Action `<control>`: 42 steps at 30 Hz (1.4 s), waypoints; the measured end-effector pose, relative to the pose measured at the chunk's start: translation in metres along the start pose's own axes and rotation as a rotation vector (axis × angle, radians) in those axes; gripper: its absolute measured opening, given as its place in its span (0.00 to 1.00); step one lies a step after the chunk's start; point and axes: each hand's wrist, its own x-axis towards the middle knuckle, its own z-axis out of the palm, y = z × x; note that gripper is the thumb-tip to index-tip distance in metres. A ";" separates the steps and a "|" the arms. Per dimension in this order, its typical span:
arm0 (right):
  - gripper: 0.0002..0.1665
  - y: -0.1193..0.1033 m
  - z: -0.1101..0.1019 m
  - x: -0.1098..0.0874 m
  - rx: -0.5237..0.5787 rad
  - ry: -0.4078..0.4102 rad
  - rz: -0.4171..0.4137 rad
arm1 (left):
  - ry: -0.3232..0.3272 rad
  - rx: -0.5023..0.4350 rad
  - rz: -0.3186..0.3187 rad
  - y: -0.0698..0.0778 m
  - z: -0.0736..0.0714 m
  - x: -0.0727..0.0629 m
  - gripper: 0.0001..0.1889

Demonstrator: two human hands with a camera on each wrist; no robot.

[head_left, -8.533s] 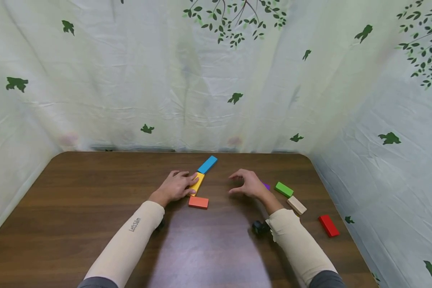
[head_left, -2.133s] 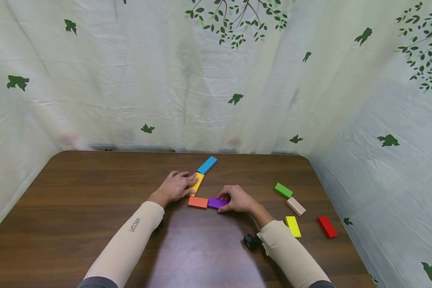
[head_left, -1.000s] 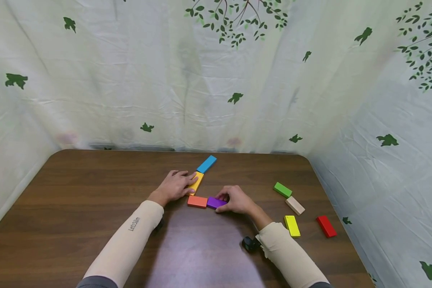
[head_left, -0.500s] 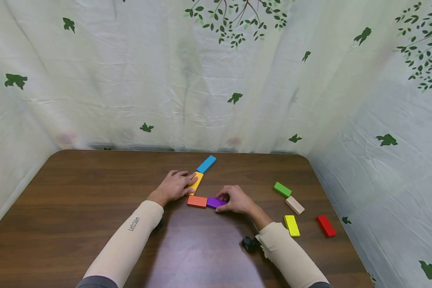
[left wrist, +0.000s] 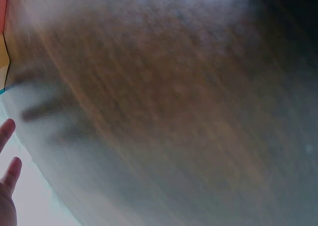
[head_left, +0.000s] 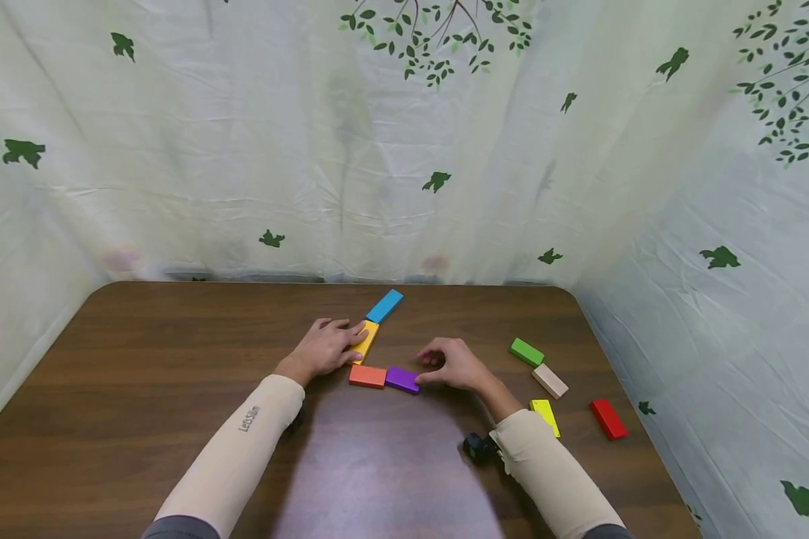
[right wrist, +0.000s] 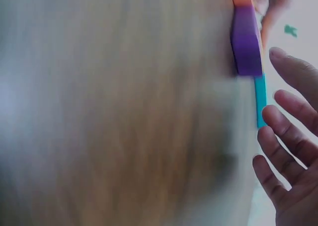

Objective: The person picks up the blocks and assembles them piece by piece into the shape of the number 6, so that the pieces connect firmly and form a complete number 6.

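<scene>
My left hand rests its thumb and fingers on an amber-yellow wooden block, which lies slanted on the table. Beyond that block's far end, a blue block continues the slant. Near its close end lies an orange-red block, and a purple block sits end to end with it on the right. Just right of the purple block hovers my right hand, holding nothing. In the right wrist view its fingers are spread apart from the purple block. The left wrist view catches only two left fingertips.
On the right of the brown table lie a green block, a plain wood block, a red block and a bright yellow block, partly behind the right sleeve. A white patterned curtain surrounds the table.
The purple block came from the right side to the orange-red block's end. In the last half second my right hand let go of it and drew back right. My left hand stayed put.
</scene>
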 end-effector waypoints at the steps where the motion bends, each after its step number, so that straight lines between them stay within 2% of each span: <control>1: 0.23 0.003 -0.004 -0.001 -0.008 0.010 0.000 | 0.001 0.003 0.003 0.000 0.000 0.000 0.29; 9: 0.23 0.029 -0.035 -0.012 -0.092 0.131 0.024 | -0.002 -0.001 0.010 0.000 -0.002 0.001 0.29; 15: 0.23 0.043 -0.056 -0.025 -0.098 0.206 0.050 | -0.003 -0.005 0.005 0.001 -0.002 -0.001 0.29; 28: 0.24 0.062 -0.086 -0.052 -0.031 0.227 0.205 | 0.002 0.030 0.016 0.001 0.000 0.000 0.29; 33: 0.25 0.071 -0.097 -0.065 -0.039 0.240 0.255 | 0.004 0.033 0.024 0.001 0.000 0.001 0.29; 42: 0.25 0.082 -0.100 -0.078 -0.056 0.243 0.303 | -0.005 0.028 0.017 -0.001 0.000 0.000 0.29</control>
